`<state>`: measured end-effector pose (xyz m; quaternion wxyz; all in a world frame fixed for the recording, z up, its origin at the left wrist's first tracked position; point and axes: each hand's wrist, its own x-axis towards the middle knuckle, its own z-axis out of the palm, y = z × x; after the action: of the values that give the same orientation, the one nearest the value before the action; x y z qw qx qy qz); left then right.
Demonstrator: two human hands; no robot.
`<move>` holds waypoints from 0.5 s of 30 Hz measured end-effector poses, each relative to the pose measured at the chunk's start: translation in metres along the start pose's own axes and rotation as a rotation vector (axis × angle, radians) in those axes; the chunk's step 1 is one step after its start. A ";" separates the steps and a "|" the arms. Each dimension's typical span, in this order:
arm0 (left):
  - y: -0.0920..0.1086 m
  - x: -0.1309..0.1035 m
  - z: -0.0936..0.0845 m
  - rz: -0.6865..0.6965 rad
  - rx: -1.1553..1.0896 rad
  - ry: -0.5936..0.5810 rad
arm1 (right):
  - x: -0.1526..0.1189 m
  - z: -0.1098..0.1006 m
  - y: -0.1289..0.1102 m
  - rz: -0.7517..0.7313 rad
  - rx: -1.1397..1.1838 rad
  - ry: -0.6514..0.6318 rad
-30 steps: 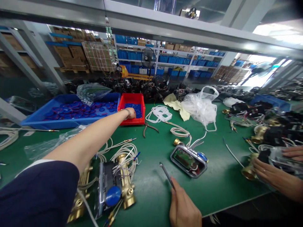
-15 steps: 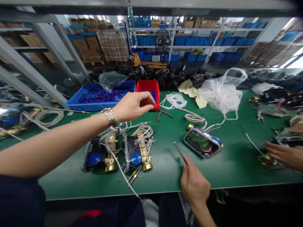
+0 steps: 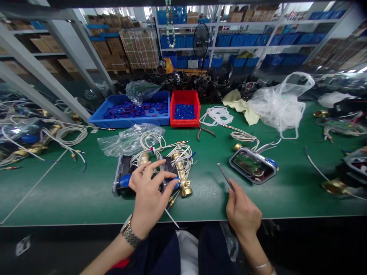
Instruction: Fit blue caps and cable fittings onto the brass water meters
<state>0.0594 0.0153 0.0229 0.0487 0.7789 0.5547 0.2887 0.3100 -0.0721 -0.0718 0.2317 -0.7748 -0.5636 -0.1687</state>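
Observation:
My left hand is over two brass water-meter-like units. Its thumb and forefinger pinch together at the round blue cap of the right unit; anything between the fingertips is too small to make out. That unit has a brass pipe body and coiled pale cable. Partly behind my hand is the left unit, with a black housing. My right hand is closed around a thin grey rod-like tool, its tip pointing up and left. A clear-windowed meter housing lies beyond it.
Behind stand a blue tray of blue-and-red discs and a red bin of small blue parts. Cutting pliers, white loops, a plastic bag and clear wrap lie about. Another person's unit is at far right.
My left hand has come back from the red bin, down to the blue cap of the right unit. My right hand still holds the grey rod. The view has shifted slightly.

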 end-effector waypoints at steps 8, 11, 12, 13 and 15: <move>0.003 -0.001 0.004 -0.048 -0.038 -0.041 | -0.001 0.000 -0.001 0.005 0.002 -0.003; 0.003 -0.003 0.011 -0.076 -0.111 -0.061 | 0.000 0.001 0.002 0.026 0.044 -0.036; 0.002 -0.004 0.013 -0.085 -0.149 -0.074 | 0.000 0.000 0.002 0.040 0.083 -0.056; 0.002 -0.005 0.016 -0.094 -0.190 -0.086 | 0.001 -0.002 0.002 0.054 0.145 -0.080; 0.001 -0.006 0.020 -0.117 -0.265 -0.095 | 0.002 -0.010 -0.002 0.083 0.337 -0.155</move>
<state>0.0695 0.0142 0.0041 0.1939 0.7449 0.5532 0.3187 0.3085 -0.0749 -0.0622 0.3211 -0.7582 -0.5674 -0.0020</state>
